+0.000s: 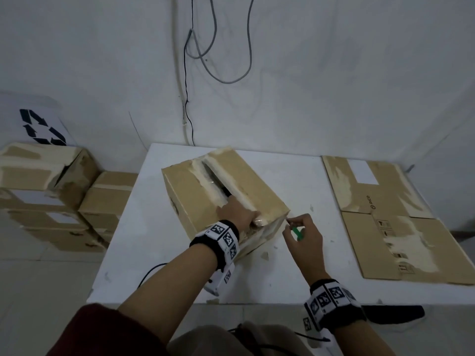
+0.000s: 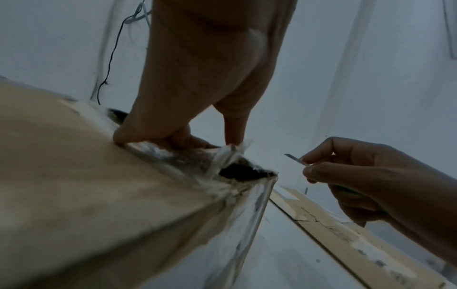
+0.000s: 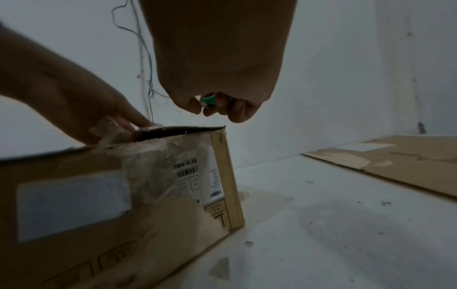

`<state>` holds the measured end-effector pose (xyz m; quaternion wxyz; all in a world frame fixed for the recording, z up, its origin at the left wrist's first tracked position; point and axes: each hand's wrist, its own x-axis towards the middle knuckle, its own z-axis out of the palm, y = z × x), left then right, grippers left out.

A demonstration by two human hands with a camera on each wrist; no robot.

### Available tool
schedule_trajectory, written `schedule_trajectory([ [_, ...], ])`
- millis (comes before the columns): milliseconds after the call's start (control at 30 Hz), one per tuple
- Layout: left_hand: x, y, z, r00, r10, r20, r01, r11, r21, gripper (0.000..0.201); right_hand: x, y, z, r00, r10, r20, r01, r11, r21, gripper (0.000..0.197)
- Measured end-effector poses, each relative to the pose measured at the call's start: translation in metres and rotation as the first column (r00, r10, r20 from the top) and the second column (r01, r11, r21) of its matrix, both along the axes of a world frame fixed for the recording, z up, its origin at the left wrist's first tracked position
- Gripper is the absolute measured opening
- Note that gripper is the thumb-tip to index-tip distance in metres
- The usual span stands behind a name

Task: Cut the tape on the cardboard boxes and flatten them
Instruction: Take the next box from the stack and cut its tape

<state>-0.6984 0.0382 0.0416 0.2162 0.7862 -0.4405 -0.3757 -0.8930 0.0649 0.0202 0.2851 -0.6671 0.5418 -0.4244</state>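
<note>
A brown cardboard box [image 1: 195, 194] stands on the white table [image 1: 154, 253], its top seam slit open along the middle. My left hand [image 1: 239, 214] sits at the near end of that seam, fingers curled into the gap and onto loose clear tape [image 2: 222, 156]. My right hand [image 1: 303, 235] is just right of the box's near corner and grips a small green-handled knife [image 1: 298, 232]. Its thin blade [image 2: 294, 158] points at the box corner, a short way off. In the right wrist view the box [image 3: 123, 185] shows labels and tape on its near side.
Flattened cardboard sheets [image 1: 385, 214] lie on the table's right side. Several taped boxes [image 1: 51, 196] are stacked on the floor at the left, below a sheet with a recycling symbol [image 1: 42, 127]. Cables [image 1: 190, 73] hang on the wall behind.
</note>
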Motion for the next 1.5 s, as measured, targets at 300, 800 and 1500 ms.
schedule_trajectory([
  [300, 0.079, 0.003, 0.017, 0.898, -0.405, 0.172, 0.379, 0.911, 0.165, 0.043, 0.008, -0.03, 0.002, 1.0, -0.011, -0.021, 0.012, 1.0, 0.019, 0.01],
  [800, 0.104, 0.003, 0.017, 0.849, -0.283, 0.447, 0.243, 0.959, 0.145, 0.084, 0.021, -0.051, -0.006, 0.982, 0.103, 0.156, -0.153, 0.922, 0.355, 0.002],
  [1500, 0.049, 0.018, 0.006, 0.823, -0.428, 0.373, 0.483, 0.873, -0.065, 0.082, 0.065, -0.099, 0.038, 0.82, 0.504, -0.273, -0.404, 0.846, 0.349, 0.022],
])
